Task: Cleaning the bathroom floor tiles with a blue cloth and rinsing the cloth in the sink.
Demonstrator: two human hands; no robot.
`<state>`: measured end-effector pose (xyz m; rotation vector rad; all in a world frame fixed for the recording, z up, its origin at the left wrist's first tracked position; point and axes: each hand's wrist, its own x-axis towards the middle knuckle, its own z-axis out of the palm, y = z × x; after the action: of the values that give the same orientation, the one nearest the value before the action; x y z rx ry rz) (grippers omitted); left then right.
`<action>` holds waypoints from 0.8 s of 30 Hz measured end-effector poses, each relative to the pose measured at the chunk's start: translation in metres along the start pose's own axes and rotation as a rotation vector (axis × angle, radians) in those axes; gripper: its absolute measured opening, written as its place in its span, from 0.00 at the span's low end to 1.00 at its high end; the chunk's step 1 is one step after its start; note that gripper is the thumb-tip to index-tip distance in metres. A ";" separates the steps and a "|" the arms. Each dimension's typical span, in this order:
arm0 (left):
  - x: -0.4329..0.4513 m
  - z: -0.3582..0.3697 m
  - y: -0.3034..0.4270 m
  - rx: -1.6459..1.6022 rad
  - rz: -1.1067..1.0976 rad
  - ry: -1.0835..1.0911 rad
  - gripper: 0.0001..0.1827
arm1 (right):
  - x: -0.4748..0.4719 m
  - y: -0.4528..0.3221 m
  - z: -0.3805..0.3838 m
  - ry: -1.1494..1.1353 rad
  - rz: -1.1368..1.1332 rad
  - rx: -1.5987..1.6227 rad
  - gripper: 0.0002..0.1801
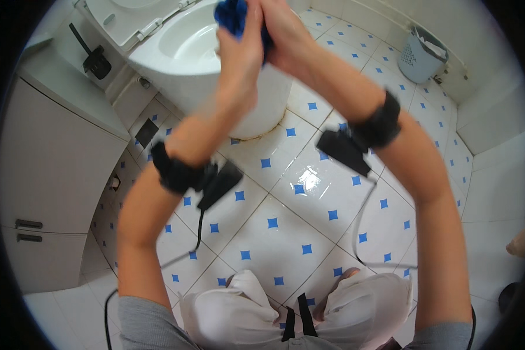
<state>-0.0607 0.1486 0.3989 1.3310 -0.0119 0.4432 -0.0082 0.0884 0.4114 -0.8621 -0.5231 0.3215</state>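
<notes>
Both my hands meet at the top edge of the view, above the front of a white toilet bowl (188, 48). Between them is a bunched blue cloth (232, 17), partly cut off by the frame and partly covered by my fingers. My left hand (243, 52) grips it from the left side. My right hand (284, 35) presses against it from the right. The toilet's seat and lid (118, 19) are raised at the upper left. Motion blurs the hands, so the fingers' exact hold is hard to make out.
A black toilet brush in its holder (97, 63) hangs at the left, above a grey cabinet (57, 166). A blue-grey waste basket (420, 57) stands by the right wall. Wet, shiny floor tiles (308, 179) lie before me. Cables (200, 232) trail from the black devices strapped to my forearms.
</notes>
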 end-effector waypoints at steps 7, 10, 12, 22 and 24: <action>0.097 -0.001 0.036 0.718 0.215 0.300 0.35 | 0.089 -0.033 0.032 -0.193 0.389 -0.249 0.18; 0.145 -0.026 0.024 0.856 0.473 0.169 0.29 | 0.099 -0.019 0.042 -0.202 0.404 -0.303 0.17; 0.166 -0.038 0.019 0.959 0.542 0.067 0.28 | 0.104 -0.010 0.042 -0.207 0.403 -0.334 0.17; 0.167 -0.046 -0.003 0.530 -0.070 -0.166 0.19 | 0.107 0.008 0.038 -0.215 0.325 -0.462 0.16; 0.166 -0.039 -0.006 0.637 -0.135 -0.016 0.19 | 0.104 0.003 0.035 -0.211 0.301 -0.487 0.16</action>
<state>0.0836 0.2348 0.4268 1.9472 0.2211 0.3303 0.0582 0.1609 0.4590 -1.3948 -0.6819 0.5778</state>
